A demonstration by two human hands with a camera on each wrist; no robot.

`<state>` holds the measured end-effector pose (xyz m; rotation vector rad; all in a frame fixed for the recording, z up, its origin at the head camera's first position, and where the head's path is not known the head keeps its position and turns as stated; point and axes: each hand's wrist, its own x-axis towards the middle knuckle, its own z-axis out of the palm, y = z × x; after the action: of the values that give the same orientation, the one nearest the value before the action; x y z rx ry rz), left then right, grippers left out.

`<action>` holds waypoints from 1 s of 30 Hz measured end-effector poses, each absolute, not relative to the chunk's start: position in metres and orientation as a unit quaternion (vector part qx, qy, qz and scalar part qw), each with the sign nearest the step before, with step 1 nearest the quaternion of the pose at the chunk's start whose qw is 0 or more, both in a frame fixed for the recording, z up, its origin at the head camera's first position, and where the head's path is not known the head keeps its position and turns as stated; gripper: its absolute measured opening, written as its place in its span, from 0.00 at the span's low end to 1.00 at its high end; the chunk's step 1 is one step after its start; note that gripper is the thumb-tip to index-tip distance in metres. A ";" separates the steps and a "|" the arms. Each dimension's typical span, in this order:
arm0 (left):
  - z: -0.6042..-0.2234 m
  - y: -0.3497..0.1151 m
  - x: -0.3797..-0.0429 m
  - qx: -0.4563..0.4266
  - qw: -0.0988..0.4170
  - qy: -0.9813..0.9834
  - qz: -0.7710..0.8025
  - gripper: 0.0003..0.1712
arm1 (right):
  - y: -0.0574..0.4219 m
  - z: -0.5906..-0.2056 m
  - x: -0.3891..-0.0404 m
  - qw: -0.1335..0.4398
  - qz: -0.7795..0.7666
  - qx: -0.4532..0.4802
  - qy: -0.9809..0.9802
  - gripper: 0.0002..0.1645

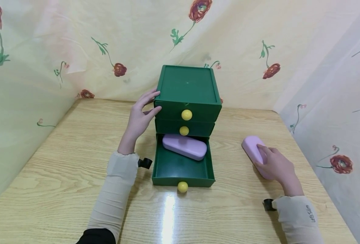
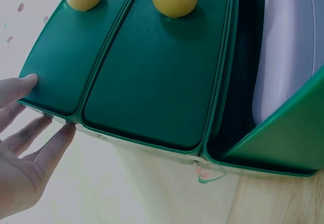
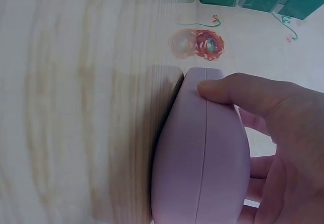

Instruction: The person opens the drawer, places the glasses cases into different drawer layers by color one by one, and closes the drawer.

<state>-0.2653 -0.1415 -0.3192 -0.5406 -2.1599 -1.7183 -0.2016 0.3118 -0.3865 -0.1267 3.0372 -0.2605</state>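
Note:
A green cabinet [image 1: 187, 84] of stacked drawers with round yellow knobs stands at the middle of the table. Its bottom drawer [image 1: 180, 169] is pulled out, and a lilac glasses case [image 1: 184, 146] lies slanted toward the back of it. My left hand [image 1: 140, 117] touches the cabinet's left front corner: the thumb [image 2: 20, 88] is on the top drawer's front, the other fingers reach along the side. At the right, my right hand [image 1: 276, 166] grips a second lilac glasses case [image 3: 200, 153] across its width, thumb on one side and fingers on the other. This closed case rests on the table.
The upper and middle drawers, with their yellow knobs [image 1: 186, 115], are pushed in. Behind the wooden table [image 1: 60, 162] hangs a pale cloth [image 1: 131, 37] with red flowers, which also runs along both sides.

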 end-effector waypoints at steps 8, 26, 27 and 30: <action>-0.318 -0.142 -0.265 -0.189 0.165 -0.757 -0.603 0.26 | 0.309 -0.384 -0.197 0.045 -0.086 -0.054 0.994 0.40; -0.319 -0.141 -0.265 -0.192 0.165 -0.755 -0.604 0.26 | 0.291 -0.358 -0.185 -0.025 -0.101 -0.098 0.990 0.42; -0.318 -0.141 -0.265 -0.192 0.164 -0.756 -0.605 0.26 | 0.290 -0.357 -0.185 -0.029 -0.101 -0.100 0.989 0.41; -0.318 -0.141 -0.265 -0.191 0.163 -0.756 -0.605 0.26 | 0.287 -0.353 -0.182 -0.040 -0.101 -0.105 0.989 0.41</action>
<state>-0.2647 -0.1410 -0.3183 -0.5448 -2.1551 -1.7252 -0.1824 0.2869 -0.3533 -0.3389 3.1875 -0.3253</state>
